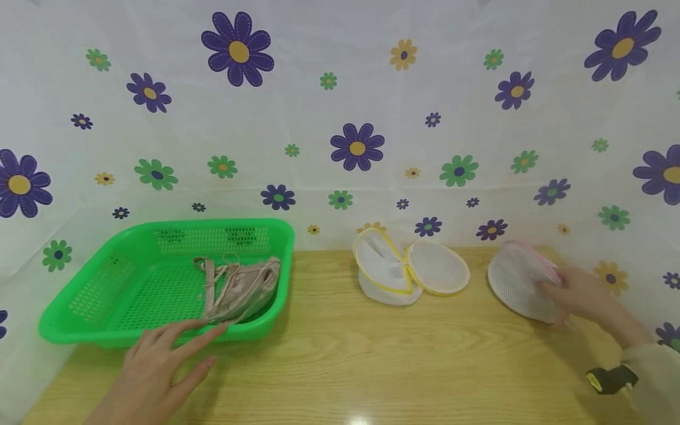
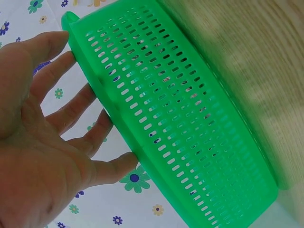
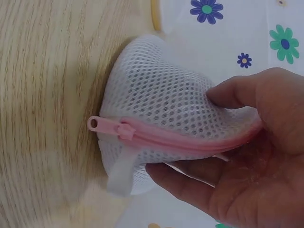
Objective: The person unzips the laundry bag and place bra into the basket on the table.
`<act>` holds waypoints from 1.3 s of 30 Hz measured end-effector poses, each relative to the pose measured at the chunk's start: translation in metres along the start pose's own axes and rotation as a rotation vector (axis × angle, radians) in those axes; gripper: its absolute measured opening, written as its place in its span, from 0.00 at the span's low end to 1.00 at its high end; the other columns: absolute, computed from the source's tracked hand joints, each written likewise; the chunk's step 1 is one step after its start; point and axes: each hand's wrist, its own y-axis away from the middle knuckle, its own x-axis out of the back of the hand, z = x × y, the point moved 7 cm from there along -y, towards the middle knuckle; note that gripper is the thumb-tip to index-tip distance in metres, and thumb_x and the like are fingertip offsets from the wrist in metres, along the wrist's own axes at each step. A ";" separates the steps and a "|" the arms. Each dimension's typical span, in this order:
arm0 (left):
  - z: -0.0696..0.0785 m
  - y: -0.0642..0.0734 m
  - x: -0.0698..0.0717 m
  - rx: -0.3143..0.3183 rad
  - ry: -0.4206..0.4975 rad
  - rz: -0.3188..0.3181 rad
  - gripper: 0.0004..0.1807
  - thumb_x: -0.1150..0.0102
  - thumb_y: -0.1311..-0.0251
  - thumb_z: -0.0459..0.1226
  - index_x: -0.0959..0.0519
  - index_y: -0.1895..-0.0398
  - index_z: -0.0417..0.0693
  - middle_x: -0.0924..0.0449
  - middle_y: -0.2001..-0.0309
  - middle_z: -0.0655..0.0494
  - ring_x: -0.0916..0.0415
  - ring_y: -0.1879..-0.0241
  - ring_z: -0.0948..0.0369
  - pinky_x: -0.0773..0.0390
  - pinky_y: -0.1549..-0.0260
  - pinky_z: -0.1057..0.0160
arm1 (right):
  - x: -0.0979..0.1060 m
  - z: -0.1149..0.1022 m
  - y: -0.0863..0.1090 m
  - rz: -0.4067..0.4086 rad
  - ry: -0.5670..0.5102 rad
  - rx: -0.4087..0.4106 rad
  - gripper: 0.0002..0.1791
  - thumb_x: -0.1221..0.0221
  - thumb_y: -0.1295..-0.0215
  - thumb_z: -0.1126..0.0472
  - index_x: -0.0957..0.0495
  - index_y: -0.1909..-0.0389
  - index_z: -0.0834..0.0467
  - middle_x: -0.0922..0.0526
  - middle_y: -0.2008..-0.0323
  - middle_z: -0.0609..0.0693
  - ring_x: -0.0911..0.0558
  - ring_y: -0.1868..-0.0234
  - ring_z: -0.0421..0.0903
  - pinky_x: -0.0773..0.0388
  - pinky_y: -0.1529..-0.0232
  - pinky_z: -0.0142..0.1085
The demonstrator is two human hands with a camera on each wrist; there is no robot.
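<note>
My right hand point(image 1: 592, 298) grips a white mesh laundry bag point(image 1: 523, 283) with pink trim at the table's right. In the right wrist view, the thumb presses on the mesh and the other fingers lie underneath. A pink zipper pull point(image 3: 107, 126) hangs near the tabletop, beside a small white tab point(image 3: 121, 175). My left hand point(image 1: 159, 366) rests its outstretched fingertips on the near rim of a green plastic basket point(image 1: 255, 333). A beige garment with thin straps point(image 1: 247, 289), possibly a bra, lies crumpled inside the basket's right half.
A second white mesh bag point(image 1: 388, 295) with yellow trim stands unzipped at the back middle, its round lid point(image 1: 438, 268) folded out to the right. Behind the wooden table point(image 1: 372, 348) hangs a white sheet with printed flowers point(image 1: 297, 112).
</note>
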 end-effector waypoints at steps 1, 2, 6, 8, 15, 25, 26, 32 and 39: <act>0.000 0.000 0.000 0.001 0.000 0.000 0.24 0.32 0.39 0.53 0.19 0.38 0.66 0.17 0.45 0.50 0.21 0.54 0.41 0.22 0.65 0.34 | -0.001 -0.002 0.001 -0.013 -0.006 0.029 0.15 0.47 0.25 0.57 0.23 0.65 0.65 0.23 0.82 0.46 0.21 0.81 0.40 0.28 0.76 0.34; 0.000 0.000 0.000 0.002 0.000 0.000 0.25 0.31 0.39 0.52 0.19 0.38 0.66 0.17 0.45 0.50 0.21 0.54 0.41 0.22 0.65 0.34 | -0.002 -0.005 0.002 -0.010 -0.001 0.065 0.12 0.46 0.26 0.59 0.23 0.68 0.62 0.27 0.82 0.44 0.24 0.82 0.38 0.31 0.78 0.33; 0.001 -0.001 0.000 0.012 -0.001 -0.008 0.25 0.30 0.40 0.52 0.19 0.38 0.66 0.17 0.45 0.50 0.21 0.54 0.41 0.22 0.65 0.34 | -0.008 -0.018 0.008 -0.036 -0.018 0.225 0.07 0.43 0.31 0.66 0.20 0.70 0.59 0.36 0.82 0.39 0.34 0.82 0.31 0.34 0.79 0.29; 0.001 -0.001 0.000 0.015 -0.002 -0.011 0.26 0.29 0.41 0.51 0.19 0.38 0.66 0.17 0.45 0.49 0.21 0.54 0.40 0.22 0.65 0.33 | -0.012 -0.024 0.012 -0.063 -0.021 0.275 0.08 0.41 0.32 0.66 0.19 0.72 0.56 0.38 0.82 0.36 0.38 0.80 0.30 0.38 0.78 0.28; 0.000 0.000 -0.002 0.028 -0.006 -0.029 0.26 0.29 0.42 0.51 0.19 0.38 0.68 0.17 0.45 0.49 0.21 0.52 0.40 0.23 0.65 0.32 | -0.034 -0.053 0.029 -0.324 -0.107 0.251 0.13 0.42 0.35 0.65 0.12 0.53 0.57 0.33 0.78 0.38 0.34 0.75 0.32 0.37 0.74 0.28; -0.001 -0.002 -0.004 0.033 -0.008 -0.038 0.27 0.27 0.43 0.50 0.19 0.38 0.67 0.17 0.45 0.50 0.21 0.53 0.41 0.22 0.64 0.34 | -0.064 -0.105 0.038 -0.356 -0.085 0.368 0.20 0.39 0.41 0.68 0.11 0.52 0.47 0.14 0.60 0.41 0.25 0.61 0.33 0.27 0.59 0.28; -0.001 -0.002 -0.004 0.031 -0.009 -0.035 0.27 0.27 0.43 0.50 0.19 0.38 0.67 0.17 0.45 0.50 0.21 0.53 0.41 0.22 0.64 0.34 | -0.067 -0.112 0.038 -0.353 -0.080 0.388 0.18 0.38 0.39 0.66 0.11 0.51 0.46 0.13 0.56 0.42 0.25 0.59 0.33 0.26 0.57 0.28; -0.001 -0.001 -0.003 0.024 -0.004 -0.019 0.26 0.28 0.42 0.51 0.19 0.39 0.67 0.17 0.45 0.50 0.21 0.53 0.41 0.23 0.64 0.35 | -0.082 -0.156 0.035 -0.378 -0.099 0.549 0.13 0.37 0.33 0.60 0.11 0.51 0.49 0.11 0.52 0.45 0.22 0.57 0.30 0.21 0.52 0.28; -0.001 -0.001 -0.004 0.026 -0.001 -0.020 0.26 0.28 0.42 0.51 0.19 0.39 0.66 0.17 0.45 0.50 0.22 0.52 0.41 0.22 0.64 0.34 | -0.097 -0.194 0.029 -0.431 -0.144 0.635 0.14 0.39 0.34 0.64 0.11 0.51 0.55 0.11 0.57 0.43 0.24 0.62 0.30 0.21 0.56 0.27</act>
